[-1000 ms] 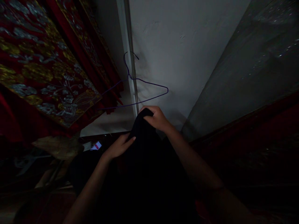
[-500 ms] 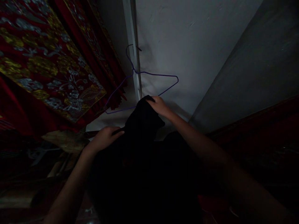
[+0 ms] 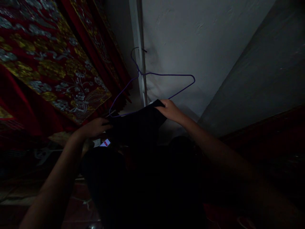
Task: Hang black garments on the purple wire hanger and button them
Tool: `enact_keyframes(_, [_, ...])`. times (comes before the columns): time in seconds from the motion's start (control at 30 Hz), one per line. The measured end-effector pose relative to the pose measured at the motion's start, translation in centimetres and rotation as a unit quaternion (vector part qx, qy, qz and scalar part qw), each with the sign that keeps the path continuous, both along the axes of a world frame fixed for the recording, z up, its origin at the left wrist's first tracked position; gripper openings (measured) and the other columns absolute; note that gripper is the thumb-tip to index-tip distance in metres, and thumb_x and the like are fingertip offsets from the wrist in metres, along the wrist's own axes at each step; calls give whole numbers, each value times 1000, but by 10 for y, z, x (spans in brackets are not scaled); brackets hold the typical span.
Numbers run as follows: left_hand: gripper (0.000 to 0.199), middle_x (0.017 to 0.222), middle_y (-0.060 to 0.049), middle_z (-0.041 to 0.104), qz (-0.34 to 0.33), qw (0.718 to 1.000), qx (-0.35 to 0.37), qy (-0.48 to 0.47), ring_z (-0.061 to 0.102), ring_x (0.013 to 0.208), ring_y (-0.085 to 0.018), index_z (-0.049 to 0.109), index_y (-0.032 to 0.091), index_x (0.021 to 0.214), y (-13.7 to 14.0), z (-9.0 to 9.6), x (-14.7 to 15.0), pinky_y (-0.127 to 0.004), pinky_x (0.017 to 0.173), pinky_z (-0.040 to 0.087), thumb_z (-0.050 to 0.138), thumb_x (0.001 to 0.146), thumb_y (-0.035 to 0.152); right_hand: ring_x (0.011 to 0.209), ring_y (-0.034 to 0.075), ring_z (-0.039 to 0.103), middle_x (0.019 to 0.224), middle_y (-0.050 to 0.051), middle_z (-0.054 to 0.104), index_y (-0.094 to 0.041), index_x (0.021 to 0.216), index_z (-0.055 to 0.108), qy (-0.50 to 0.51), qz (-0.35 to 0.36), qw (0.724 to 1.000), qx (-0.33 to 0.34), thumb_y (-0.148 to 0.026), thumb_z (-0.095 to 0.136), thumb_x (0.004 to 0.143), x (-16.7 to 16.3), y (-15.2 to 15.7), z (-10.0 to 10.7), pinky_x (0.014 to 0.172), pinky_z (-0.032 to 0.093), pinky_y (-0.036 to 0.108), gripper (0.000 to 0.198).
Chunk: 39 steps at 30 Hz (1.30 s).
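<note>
A black garment is stretched between my two hands; its exact kind is lost in the dark. My left hand pinches the garment's left end, and my right hand grips its upper right corner. Just behind the cloth, a purple wire hanger hangs by its hook on a narrow upright strip against the wall. The garment's top edge covers part of the hanger's bottom bar. Below, the cloth merges with dark shapes that I cannot tell apart.
Red cloth with gold and silver embroidery hangs at the left. A pale wall rises behind the hanger. Under my left hand lies a small lit screen. Dark red material runs along the right.
My left hand has moved left and slightly up, spreading the garment wider. My right hand has shifted a little to the right. The lit screen has come into view.
</note>
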<state>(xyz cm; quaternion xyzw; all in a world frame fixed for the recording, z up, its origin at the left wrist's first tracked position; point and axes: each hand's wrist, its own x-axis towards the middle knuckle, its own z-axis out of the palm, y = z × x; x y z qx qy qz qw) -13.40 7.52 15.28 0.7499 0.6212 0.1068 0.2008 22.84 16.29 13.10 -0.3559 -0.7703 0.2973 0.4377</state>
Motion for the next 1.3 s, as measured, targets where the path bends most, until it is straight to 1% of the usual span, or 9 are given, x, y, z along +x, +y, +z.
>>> enact_keyframes(0.07, [37, 77, -5, 72, 8, 1000, -9, -19, 65, 70, -23, 70, 21, 74, 0, -11, 2, -31, 66, 48, 58, 83, 55, 60, 12, 48, 60, -3, 54, -18, 62, 57, -10, 9, 1000, -1, -21, 60, 81, 3, 0, 0, 59, 37, 26, 20])
enact_keyframes(0.17, [39, 89, -5, 72, 6, 994, 85, -66, 66, 81, -22, 73, 20, 84, -2, -17, 10, -31, 76, 49, 59, 87, 56, 60, 12, 49, 59, -3, 54, -18, 60, 56, -20, 6, 1000, 9, -23, 61, 82, 6, 1, 1, 57, 35, 26, 23])
enact_keyframes(0.33, [36, 84, -4, 62, -16, 973, 212, -93, 60, 81, -19, 71, 19, 69, -9, -4, 17, -31, 76, 46, 68, 85, 51, 61, 14, 52, 59, -2, 56, -19, 61, 58, -21, -3, 1000, 9, -29, 62, 85, 3, 2, -2, 57, 39, 28, 27])
enact_keyframes(0.7, [31, 75, -1, 50, 11, 927, 267, -264, 51, 71, -17, 59, 20, 60, -42, 34, 37, -32, 68, 44, 74, 81, 38, 62, 15, 52, 61, -1, 55, -20, 62, 57, -43, 4, 999, 24, -40, 64, 88, 5, 3, 3, 61, 39, 30, 34])
enact_keyframes(0.83, [22, 89, -3, 62, 46, 921, 285, -260, 60, 85, -21, 68, 19, 94, -15, 45, 61, -34, 81, 51, 71, 81, 37, 66, 17, 55, 65, -1, 59, -20, 69, 61, -4, 45, 999, -4, -35, 62, 86, -4, -8, -2, 65, 44, 31, 23])
enact_keyframes(0.93, [52, 115, -8, 66, 37, 917, 349, -191, 62, 107, -25, 59, 18, 130, 10, 44, 72, -38, 97, 49, 69, 81, 29, 78, 20, 62, 78, 1, 67, -20, 83, 68, -2, 76, 997, 1, -27, 61, 83, -2, -17, -1, 75, 50, 34, 10])
enact_keyframes(1.03, [43, 120, -9, 68, 21, 922, 367, -121, 63, 112, -25, 59, 19, 132, 24, 42, 77, -37, 102, 46, 56, 90, 24, 105, 25, 66, 111, 4, 73, -23, 111, 72, -21, 90, 994, 51, -17, 62, 78, 13, -23, 6, 95, 50, 40, 35])
enact_keyframes(1.13, [32, 107, -6, 73, 31, 931, 357, -69, 67, 97, -23, 69, 19, 115, 27, 45, 77, -32, 93, 48, 46, 93, 22, 114, 27, 65, 137, 9, 64, -23, 138, 60, 6, 11, 994, 111, -15, 67, 75, 36, -21, 10, 97, 52, 41, 64])
enact_keyframes(1.3, [29, 95, -4, 75, 33, 944, 325, -39, 65, 80, -20, 72, 20, 108, 25, 58, 72, -29, 79, 48, 51, 88, 24, 79, 23, 71, 110, 13, 73, -21, 160, 29, 129, -165, 971, 116, -28, 73, 79, 77, 18, 6, 69, 57, 37, 93])
